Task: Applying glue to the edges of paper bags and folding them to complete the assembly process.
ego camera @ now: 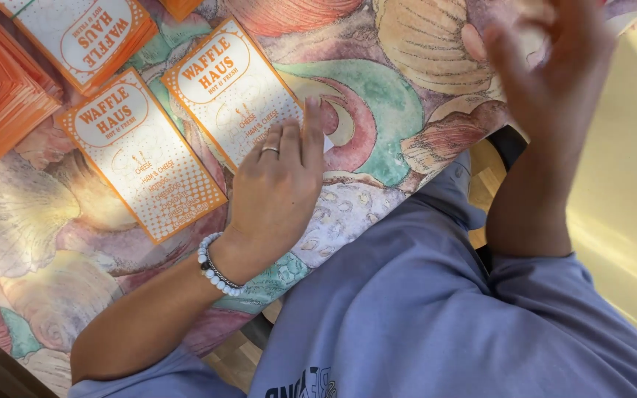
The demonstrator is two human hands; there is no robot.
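Observation:
My left hand (pixel 278 184) lies flat, fingers together, on the lower corner of an orange-bordered white card (pixel 230 88) on the table. It wears a ring and a white bead bracelet. A second card of the same kind (pixel 138 151) lies just left of it. My right hand (pixel 547 63) is raised at the upper right, blurred, with fingers spread and nothing in it.
A stack of orange cards (pixel 1 96) sits at the far left, and another card (pixel 86 33) lies at the top left. The tablecloth (pixel 399 103) has a coloured seashell print. My grey-blue shirt (pixel 422 309) fills the lower right.

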